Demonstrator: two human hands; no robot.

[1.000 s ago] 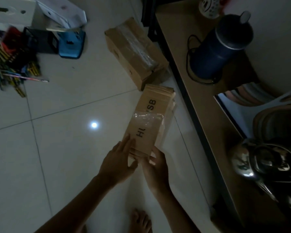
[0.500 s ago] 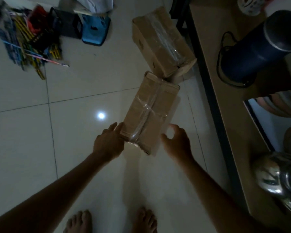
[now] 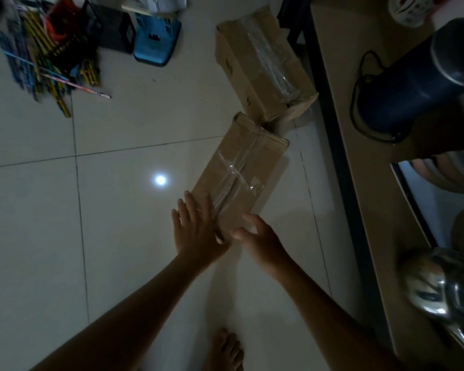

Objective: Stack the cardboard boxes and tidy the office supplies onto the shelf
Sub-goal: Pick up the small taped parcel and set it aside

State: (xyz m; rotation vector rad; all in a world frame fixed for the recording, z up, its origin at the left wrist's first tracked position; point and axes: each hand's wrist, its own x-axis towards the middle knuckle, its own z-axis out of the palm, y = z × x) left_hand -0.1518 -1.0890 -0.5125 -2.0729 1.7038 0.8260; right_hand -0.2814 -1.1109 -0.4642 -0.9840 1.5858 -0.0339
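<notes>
While taped box (image 3: 241, 170) lies on pale tiled floor (image 3: 113, 236), left hand (image 3: 196, 231) presses it straight-fingered, right hand (image 3: 260, 236) loosely spread beside

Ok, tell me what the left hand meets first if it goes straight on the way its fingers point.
The nearer cardboard box: the left hand lies flat over its near end, seemingly touching the top, though the dim picture leaves depth unclear.
</notes>
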